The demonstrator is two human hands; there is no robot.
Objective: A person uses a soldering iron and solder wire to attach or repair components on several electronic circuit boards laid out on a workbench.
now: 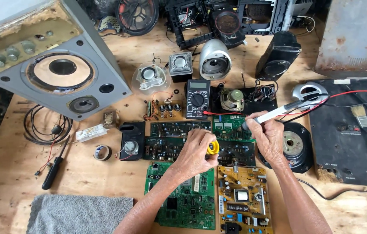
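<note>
Over dark circuit boards (pixel 235 149), left hand (pixel 194 154) grips a yellow spool (pixel 212 147); right hand (pixel 268 134) holds a white soldering iron (pixel 285 108).

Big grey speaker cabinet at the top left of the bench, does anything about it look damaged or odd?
Yes. The grey speaker cabinet lies tilted, and its large woofer opening has a bare ring where a cone should be. The panel above it looks stripped, with ragged, crumbling edges. The hands work elsewhere, on the circuit boards.

Head camera looks steeply down, close over the cluttered workbench (pixel 14 173).
</note>
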